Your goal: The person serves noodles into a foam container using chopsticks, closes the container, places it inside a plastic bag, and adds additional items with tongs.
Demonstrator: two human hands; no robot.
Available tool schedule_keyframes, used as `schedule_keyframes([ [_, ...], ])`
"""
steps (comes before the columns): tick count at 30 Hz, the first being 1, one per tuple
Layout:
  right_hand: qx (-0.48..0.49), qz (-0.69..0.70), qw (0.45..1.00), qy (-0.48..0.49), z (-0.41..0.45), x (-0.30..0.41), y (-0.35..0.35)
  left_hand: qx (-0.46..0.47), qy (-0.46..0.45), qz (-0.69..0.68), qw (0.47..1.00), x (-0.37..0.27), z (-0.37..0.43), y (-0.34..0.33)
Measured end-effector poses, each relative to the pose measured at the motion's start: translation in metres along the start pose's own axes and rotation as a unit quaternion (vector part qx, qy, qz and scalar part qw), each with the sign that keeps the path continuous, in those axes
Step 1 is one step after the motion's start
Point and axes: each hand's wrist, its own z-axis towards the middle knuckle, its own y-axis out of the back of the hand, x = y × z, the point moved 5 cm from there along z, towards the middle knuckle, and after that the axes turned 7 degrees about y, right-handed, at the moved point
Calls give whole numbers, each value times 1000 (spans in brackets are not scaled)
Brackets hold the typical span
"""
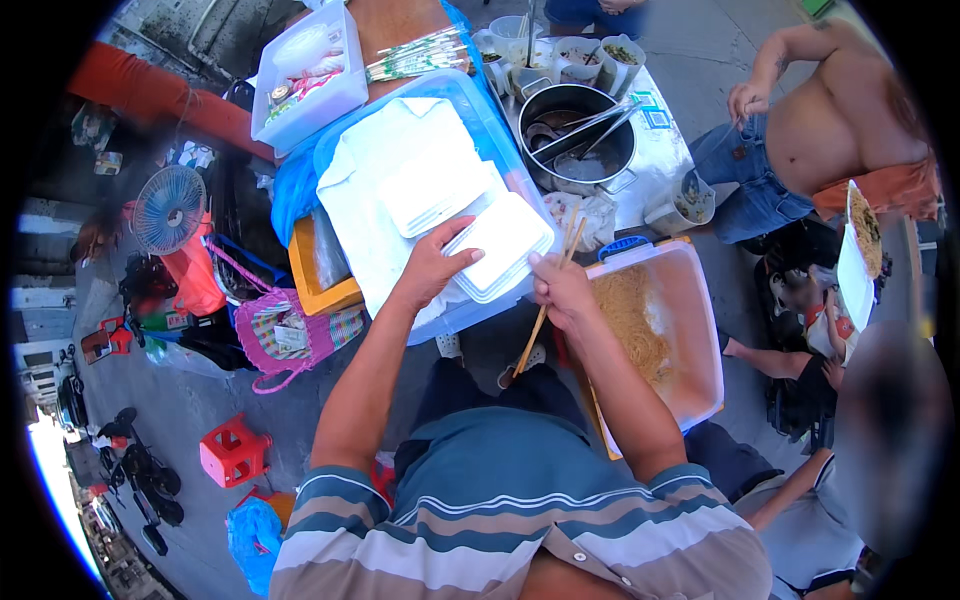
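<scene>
A closed white foam takeaway box (pixel 501 246) lies before me on a blue plastic tub. My left hand (pixel 442 262) touches its left side, thumb and fingers apart. With my right hand (pixel 559 289) I grip a pair of long wooden chopsticks (pixel 534 337), the thumb at the box's right corner. Just behind is another white foam box (pixel 435 191), on a white cloth (pixel 360 157). To the right of my right hand, a large plastic bin (pixel 701 330) holds noodles (pixel 630 322).
A divided steel pot (pixel 577 94) with ladles and several plastic jugs (pixel 619 64) stand on a metal table. A white bin (pixel 307 75) and wrapped chopsticks (pixel 420 56) are at the back left. People are at the right, one shirtless person (pixel 832 120) beside the table. A pink basket (pixel 281 337) is at left.
</scene>
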Motion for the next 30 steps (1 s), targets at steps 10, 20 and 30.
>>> schedule_keyframes([
  [10,-25,-104,994,5,12,-9,-15,-122,-193,423,877,-29,-60,38],
  [20,-173,-47,984,-15,-32,-14,10,-619,-171,215,736,4,-248,609],
  [30,-602,-100,789,-73,-126,-101,63,-467,17,593,656,201,-107,1189],
])
